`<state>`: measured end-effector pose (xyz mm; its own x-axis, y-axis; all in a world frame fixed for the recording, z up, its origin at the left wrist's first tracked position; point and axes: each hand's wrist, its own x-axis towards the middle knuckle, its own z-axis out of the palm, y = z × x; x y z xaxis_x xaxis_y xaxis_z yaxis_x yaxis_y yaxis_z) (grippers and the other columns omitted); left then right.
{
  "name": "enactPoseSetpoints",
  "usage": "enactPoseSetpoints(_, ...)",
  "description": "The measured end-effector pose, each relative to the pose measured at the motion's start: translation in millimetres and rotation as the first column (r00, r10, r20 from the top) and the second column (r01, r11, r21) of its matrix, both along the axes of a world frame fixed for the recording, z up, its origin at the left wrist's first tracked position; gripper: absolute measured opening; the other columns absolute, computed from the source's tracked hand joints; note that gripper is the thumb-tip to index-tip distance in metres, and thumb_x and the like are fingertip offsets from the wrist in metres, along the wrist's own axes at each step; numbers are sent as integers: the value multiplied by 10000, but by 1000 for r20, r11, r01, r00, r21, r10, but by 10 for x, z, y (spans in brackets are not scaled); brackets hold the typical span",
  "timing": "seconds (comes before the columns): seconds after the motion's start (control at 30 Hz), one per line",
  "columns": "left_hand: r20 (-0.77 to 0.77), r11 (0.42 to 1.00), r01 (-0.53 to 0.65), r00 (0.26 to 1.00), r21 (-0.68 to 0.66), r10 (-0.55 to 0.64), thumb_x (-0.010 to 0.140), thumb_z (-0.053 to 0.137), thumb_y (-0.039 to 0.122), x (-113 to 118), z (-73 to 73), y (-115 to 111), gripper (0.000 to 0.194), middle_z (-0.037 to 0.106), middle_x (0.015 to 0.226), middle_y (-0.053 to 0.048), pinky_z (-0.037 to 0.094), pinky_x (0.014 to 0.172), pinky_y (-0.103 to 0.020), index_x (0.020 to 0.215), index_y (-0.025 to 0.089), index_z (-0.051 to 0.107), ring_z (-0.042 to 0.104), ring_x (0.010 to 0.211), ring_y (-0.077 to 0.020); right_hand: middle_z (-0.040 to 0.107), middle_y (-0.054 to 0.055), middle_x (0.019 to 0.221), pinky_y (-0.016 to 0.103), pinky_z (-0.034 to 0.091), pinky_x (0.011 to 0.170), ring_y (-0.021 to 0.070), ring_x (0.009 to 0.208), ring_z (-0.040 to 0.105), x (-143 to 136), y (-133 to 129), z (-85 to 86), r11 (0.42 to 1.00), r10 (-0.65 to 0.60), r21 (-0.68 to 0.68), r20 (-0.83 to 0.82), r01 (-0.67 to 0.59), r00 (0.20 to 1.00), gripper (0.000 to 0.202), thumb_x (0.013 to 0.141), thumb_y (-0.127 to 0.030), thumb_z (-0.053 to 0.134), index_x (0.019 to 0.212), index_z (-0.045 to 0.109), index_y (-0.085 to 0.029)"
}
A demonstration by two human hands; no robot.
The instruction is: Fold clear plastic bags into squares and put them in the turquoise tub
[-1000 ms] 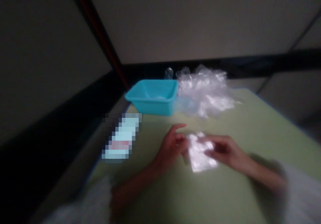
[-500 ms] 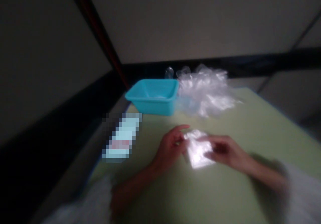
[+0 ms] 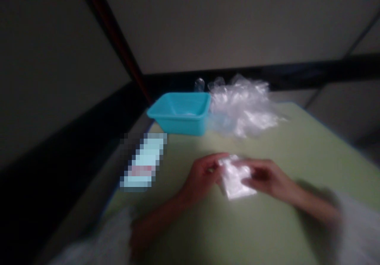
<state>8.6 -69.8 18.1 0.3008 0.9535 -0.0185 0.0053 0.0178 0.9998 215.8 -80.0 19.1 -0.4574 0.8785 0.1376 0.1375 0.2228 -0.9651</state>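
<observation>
A small, shiny clear plastic bag (image 3: 237, 185), folded into a rough square, is held between my two hands over the near middle of the table. My left hand (image 3: 204, 172) pinches its left edge, with the index finger stretched along the top corner. From the other side my right hand (image 3: 261, 174) grips it, thumb below and fingers across its upper face. Blur hides the fine folds, and I cannot tell whether anything is inside the plastic.
On the yellow-green table (image 3: 267, 229), a turquoise plastic basin (image 3: 184, 125) stands at the back left. Right of it lies a loose heap of clear plastic bags (image 3: 246, 106). A pixelated, pale phone-like shape (image 3: 144, 162) rests by the left edge. Walls rise behind.
My left index finger has come down from its raised position onto the top corner of the plastic. The right hand has hardly moved.
</observation>
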Motion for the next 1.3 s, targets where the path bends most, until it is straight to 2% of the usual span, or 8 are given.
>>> enactPoseSetpoints(0.23, -6, 1000, -3, 1000, 19, 3, 730, 659, 282, 2, -13, 7, 389, 691, 779, -40, 466, 533, -194, 1091, 135, 661, 625, 639, -135, 495, -49, 593, 181, 346, 405, 61, 466, 340, 1, 3, -6, 1000, 3, -9, 9, -2, 1000, 326, 754, -205, 695, 1078, 685, -238)
enactPoseSetpoints(0.5, -24, 999, -42, 999, 29, 43, 729, 629, 238, -3, -11, 16, 401, 682, 787, -33, 456, 516, -179, 1117, 137, 640, 601, 620, -115, 531, -31, 642, 192, 393, 426, 79, 512, 420, 0, -3, -19, 1000, -17, -6, 4, 17, 1000, 347, 739, -220, 713, 1084, 687, -238)
enactPoseSetpoints(0.73, -27, 1000, 2, 1000, 21, -2, 726, 648, 279, -5, -3, 13, 416, 701, 826, -56, 464, 523, -191, 1116, 134, 647, 620, 653, -141, 557, -31, 651, 197, 411, 442, 75, 507, 427, 8, 6, -7, 1000, 8, -2, -9, -8, 1000, 341, 744, -183, 701, 1080, 686, -242)
enactPoseSetpoints(0.97, -24, 999, 37, 999, 32, -36, 751, 630, 280, -15, -22, 12, 385, 688, 804, -54, 452, 524, -186, 1104, 129, 655, 601, 636, -127, 605, -7, 735, 214, 446, 497, 88, 563, 481, -2, -2, -2, 1000, 12, -29, -31, -13, 999, 336, 748, -179, 693, 1078, 683, -239)
enactPoseSetpoints(1.07, -43, 998, 38, 998, 51, -36, 761, 624, 285, -18, -42, 7, 379, 682, 806, -53, 451, 526, -191, 1106, 132, 655, 594, 639, -128, 565, -17, 697, 221, 432, 499, 94, 567, 464, 3, -8, -21, 999, 1, -44, -37, -3, 999, 343, 743, -191, 700, 1080, 682, -252)
enactPoseSetpoints(1.2, -53, 997, 45, 998, 63, -42, 762, 614, 275, -2, -26, 13, 333, 647, 754, -30, 455, 516, -183, 1061, 136, 664, 575, 624, -116, 448, -43, 619, 213, 342, 448, 91, 532, 373, 15, -24, -70, 998, -36, -50, -13, 35, 999, 347, 748, -224, 699, 1093, 676, -262)
enactPoseSetpoints(1.3, 8, 999, -31, 999, 25, 31, 730, 633, 273, -2, 23, 57, 368, 612, 781, -15, 452, 468, -178, 1074, 143, 621, 571, 597, -106, 384, -51, 612, 215, 292, 435, 88, 522, 319, 27, -31, -93, 995, -91, -48, 18, 92, 996, 354, 748, -268, 701, 1101, 674, -264)
